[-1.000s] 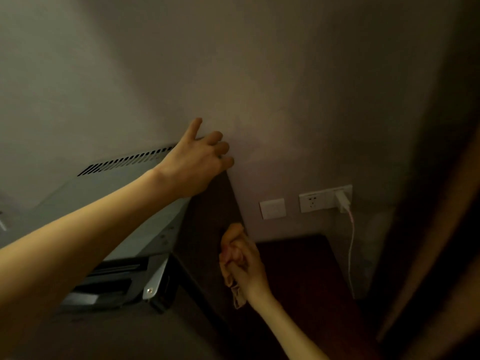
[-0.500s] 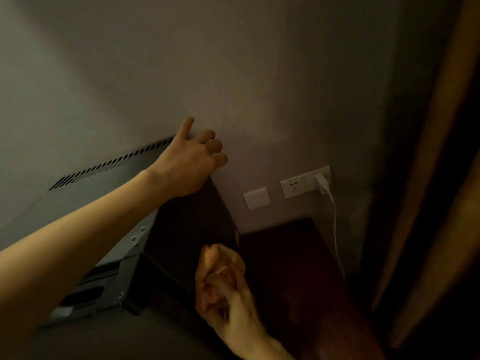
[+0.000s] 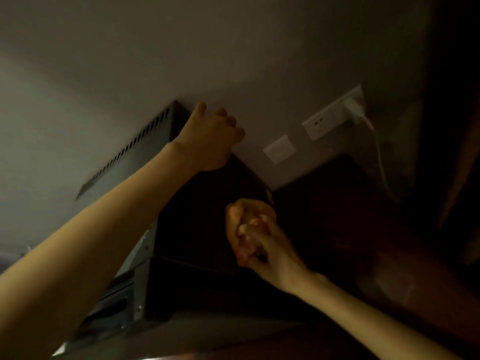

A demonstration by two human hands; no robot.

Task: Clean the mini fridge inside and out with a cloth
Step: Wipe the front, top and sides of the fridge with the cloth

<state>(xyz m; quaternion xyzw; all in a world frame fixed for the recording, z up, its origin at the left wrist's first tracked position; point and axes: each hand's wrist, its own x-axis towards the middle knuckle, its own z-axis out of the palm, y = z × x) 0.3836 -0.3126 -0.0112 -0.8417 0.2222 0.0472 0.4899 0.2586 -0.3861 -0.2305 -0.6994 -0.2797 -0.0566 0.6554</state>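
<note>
The dark mini fridge [image 3: 202,229] stands against the wall, seen from above with its vented top edge running to the upper left. My left hand [image 3: 210,141] rests on the fridge's rear top corner, fingers curled over the edge by the wall. My right hand [image 3: 252,229] is held against the fridge's dark right side and grips a bunched orange cloth [image 3: 242,222], most of which is hidden inside the fist.
A blank wall plate [image 3: 280,148] and a socket [image 3: 320,126] with a white plug [image 3: 357,110] and cable sit on the wall right of the fridge. A dark wooden surface [image 3: 350,216] lies beside the fridge. A curtain hangs at the far right.
The view has tilted and swung left. My right hand with the cloth has slid down and forward along the fridge's side. My left hand stays on the rear corner.
</note>
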